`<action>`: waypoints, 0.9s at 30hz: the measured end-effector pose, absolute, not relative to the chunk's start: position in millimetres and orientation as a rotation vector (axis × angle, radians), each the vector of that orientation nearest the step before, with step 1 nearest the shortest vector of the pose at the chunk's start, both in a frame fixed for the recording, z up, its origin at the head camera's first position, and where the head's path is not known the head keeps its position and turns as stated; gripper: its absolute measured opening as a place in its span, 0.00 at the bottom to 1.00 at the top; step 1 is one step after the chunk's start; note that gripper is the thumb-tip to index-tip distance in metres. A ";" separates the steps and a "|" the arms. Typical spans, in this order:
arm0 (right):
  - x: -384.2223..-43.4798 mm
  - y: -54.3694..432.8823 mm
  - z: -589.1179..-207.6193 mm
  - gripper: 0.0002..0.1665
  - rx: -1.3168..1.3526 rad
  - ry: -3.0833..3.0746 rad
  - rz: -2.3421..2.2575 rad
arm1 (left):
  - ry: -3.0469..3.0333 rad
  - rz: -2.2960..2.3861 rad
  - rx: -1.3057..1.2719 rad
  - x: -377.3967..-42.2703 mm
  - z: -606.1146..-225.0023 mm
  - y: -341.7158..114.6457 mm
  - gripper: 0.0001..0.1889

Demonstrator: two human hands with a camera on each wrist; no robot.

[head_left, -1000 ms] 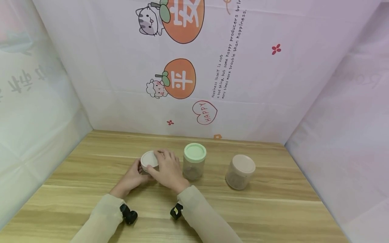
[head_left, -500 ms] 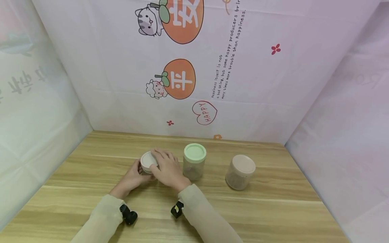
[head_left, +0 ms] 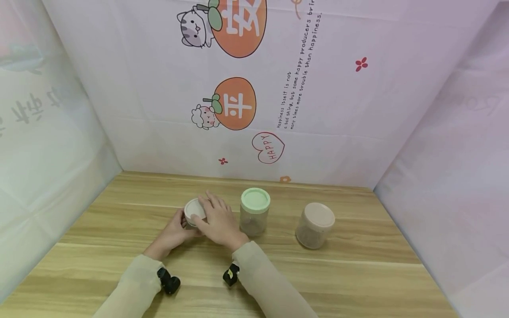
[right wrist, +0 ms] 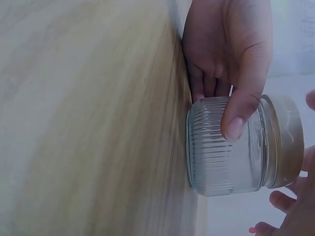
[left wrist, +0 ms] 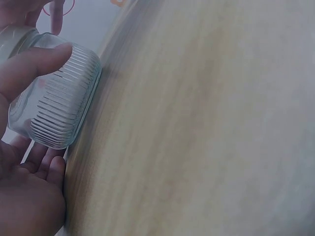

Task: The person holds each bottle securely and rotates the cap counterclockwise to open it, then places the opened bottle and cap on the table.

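Note:
A ribbed clear glass jar (right wrist: 211, 157) stands upright on the table with a white lid (head_left: 194, 208) on top. My left hand (head_left: 172, 234) grips the jar's body from the left, its thumb (left wrist: 49, 59) lying along the glass in the left wrist view. From the right, my right hand (head_left: 220, 224) holds the lid between thumb and fingers, covering its right part. In the right wrist view only part of the right hand (right wrist: 300, 211) shows, beside the lid at the right edge. Whether the lid sits fully down cannot be told.
Right of my hands stands a taller jar with a green lid (head_left: 255, 200). Farther right is a shorter jar with a pale pink lid (head_left: 319, 215). The wooden table (head_left: 358, 282) ends at a printed white cloth (head_left: 326, 101) behind, with cloth at both sides.
The right thumb shifts right along the lid, then back left, and the right fingers move slightly at the rim. My left hand and the other jars stay in place.

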State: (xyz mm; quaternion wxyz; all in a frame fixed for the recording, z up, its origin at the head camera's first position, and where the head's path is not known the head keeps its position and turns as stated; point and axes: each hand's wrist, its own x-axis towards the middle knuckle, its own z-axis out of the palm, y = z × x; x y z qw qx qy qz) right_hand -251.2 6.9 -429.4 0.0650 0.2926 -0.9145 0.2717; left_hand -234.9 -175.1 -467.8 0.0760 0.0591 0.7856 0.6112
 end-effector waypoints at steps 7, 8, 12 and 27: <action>-250.0 3.3 -427.3 0.48 0.848 -2.769 0.773 | 2.367 1.808 0.169 -234.9 -469.1 -176.1 0.50; -250.0 2.7 -426.9 0.49 0.842 -2.773 0.762 | 2.372 1.807 0.168 -235.3 -469.7 -176.4 0.50; -249.7 0.4 -424.4 0.51 0.825 -2.763 0.725 | 2.374 1.808 0.166 -236.6 -471.4 -176.6 0.50; -254.5 -2.5 -421.4 0.47 0.811 -2.731 0.629 | 2.356 1.804 0.138 -236.7 -471.4 -176.5 0.53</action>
